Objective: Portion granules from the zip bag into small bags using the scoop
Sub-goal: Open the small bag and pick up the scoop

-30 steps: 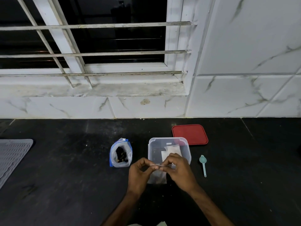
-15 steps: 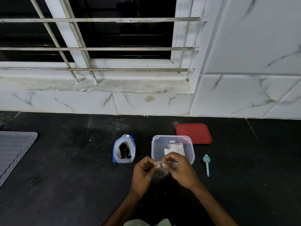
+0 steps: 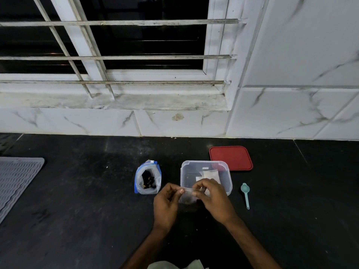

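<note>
Left hand (image 3: 167,202) and right hand (image 3: 213,199) still pinch the top of a small bag (image 3: 187,198) between fingers (image 3: 200,186), probably sealing it.

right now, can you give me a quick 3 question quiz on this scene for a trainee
1. True or false: the left hand and the right hand both pinch the small bag.
2. The mouth of the zip bag is: A open; B zipped shut; C knotted.
3. Fill in: the scoop lies on the counter to the ___ of the clear container.

Key: 1 true; 2 A; 3 right.
</note>
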A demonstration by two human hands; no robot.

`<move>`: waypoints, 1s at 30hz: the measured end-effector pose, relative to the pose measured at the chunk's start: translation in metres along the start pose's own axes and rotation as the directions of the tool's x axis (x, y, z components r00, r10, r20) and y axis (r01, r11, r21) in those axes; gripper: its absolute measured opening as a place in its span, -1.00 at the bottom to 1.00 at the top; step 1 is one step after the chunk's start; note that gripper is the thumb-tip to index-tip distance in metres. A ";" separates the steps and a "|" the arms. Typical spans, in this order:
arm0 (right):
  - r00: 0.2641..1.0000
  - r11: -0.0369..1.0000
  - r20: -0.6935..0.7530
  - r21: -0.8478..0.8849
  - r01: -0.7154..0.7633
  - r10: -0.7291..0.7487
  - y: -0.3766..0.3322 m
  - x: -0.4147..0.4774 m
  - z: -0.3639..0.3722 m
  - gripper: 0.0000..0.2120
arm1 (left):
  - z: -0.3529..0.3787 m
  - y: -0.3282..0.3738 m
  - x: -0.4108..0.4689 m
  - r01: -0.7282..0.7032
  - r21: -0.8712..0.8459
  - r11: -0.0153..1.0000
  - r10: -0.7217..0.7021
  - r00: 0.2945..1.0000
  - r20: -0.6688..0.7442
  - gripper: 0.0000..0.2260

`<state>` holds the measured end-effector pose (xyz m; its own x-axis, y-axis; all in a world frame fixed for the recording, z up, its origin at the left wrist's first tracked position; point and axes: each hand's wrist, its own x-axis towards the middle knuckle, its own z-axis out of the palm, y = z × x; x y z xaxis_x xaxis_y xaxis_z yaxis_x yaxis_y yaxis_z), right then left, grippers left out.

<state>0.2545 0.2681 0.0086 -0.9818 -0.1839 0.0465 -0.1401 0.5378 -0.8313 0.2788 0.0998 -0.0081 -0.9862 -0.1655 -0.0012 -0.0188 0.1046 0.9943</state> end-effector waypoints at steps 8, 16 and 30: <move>0.993 0.967 -0.115 -0.254 0.001 -0.032 0.001 0.000 0.002 -0.81 | -0.001 -0.007 0.000 0.029 -0.042 0.999 -0.028 0.999 0.031 -0.91; 0.987 0.897 0.070 -0.411 0.163 -0.147 -0.006 0.000 0.003 -0.89 | 0.004 -0.007 -0.008 -0.071 0.169 0.983 0.067 0.997 0.026 -0.84; 0.982 0.880 0.182 -0.455 0.133 -0.053 -0.003 0.001 0.013 -0.81 | 0.000 -0.019 -0.002 0.062 0.006 0.998 -0.062 0.998 -0.032 -0.87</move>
<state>0.2559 0.2559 0.0043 -0.9331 -0.3594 -0.0110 -0.3117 0.8237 -0.4737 0.2809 0.0986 -0.0268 -0.9775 -0.2025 -0.0594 -0.0809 0.0999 0.9917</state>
